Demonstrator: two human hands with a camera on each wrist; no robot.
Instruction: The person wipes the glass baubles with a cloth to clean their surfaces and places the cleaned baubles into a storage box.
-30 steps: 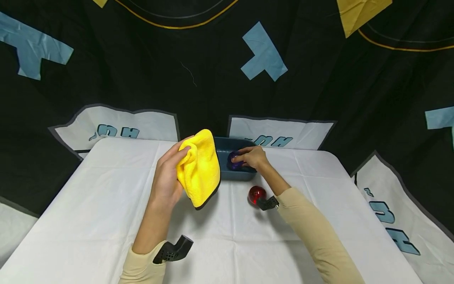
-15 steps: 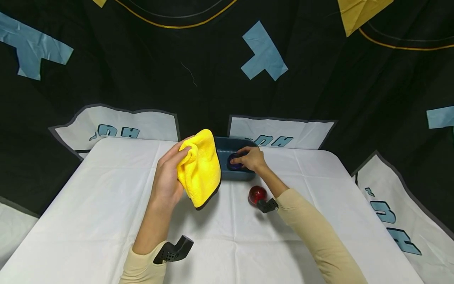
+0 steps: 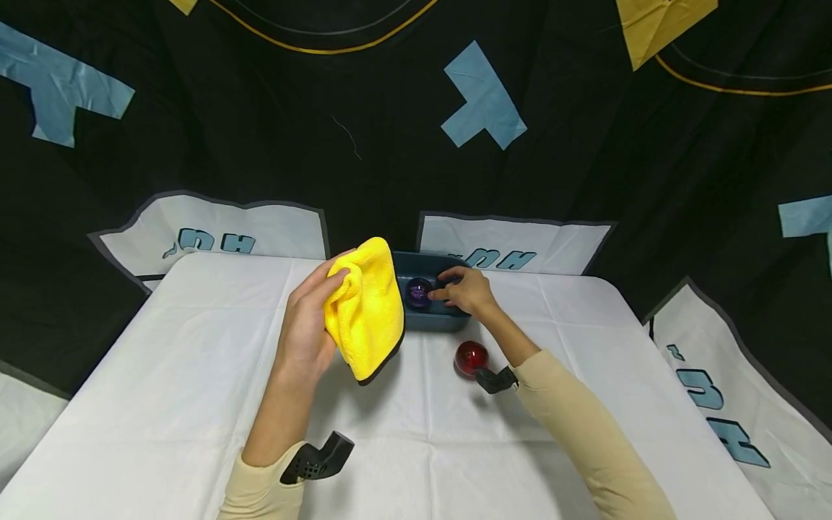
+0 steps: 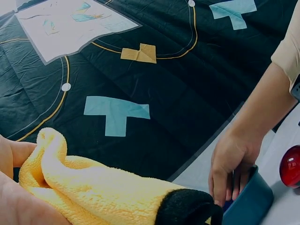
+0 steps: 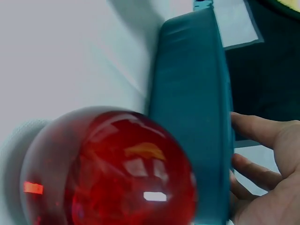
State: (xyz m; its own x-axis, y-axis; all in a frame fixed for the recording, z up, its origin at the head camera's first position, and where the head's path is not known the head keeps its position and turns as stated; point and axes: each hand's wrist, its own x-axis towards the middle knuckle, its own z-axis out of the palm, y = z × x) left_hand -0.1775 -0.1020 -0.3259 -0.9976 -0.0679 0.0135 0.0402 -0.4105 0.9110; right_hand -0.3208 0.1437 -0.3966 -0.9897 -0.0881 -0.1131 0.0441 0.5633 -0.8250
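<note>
My left hand point(image 3: 307, 325) grips a folded yellow cloth point(image 3: 370, 307) with dark edging, held up over the white table. At the back of the table is a dark teal bin point(image 3: 434, 323), partly hidden by the cloth. Inside it lies a shiny purple ball point(image 3: 418, 292). My right hand point(image 3: 469, 290) reaches over the bin's right side, fingers spread and extended, with the fingertips just right of the ball. A clear red ball point(image 3: 471, 358) sits on the table in front of the bin, below my right wrist; it looms large in the right wrist view.
The table wears a creased white cloth point(image 3: 162, 375). Behind it hangs a black backdrop point(image 3: 364, 144) with blue and yellow patches. A small black wrist device point(image 3: 318, 458) sticks out from the left sleeve, and another one point(image 3: 496, 379) overlaps the red ball's edge.
My right hand has let go of the purple ball and drawn slightly right. The ball now rests a little further left in the bin. My left hand and the cloth have stayed put.
</note>
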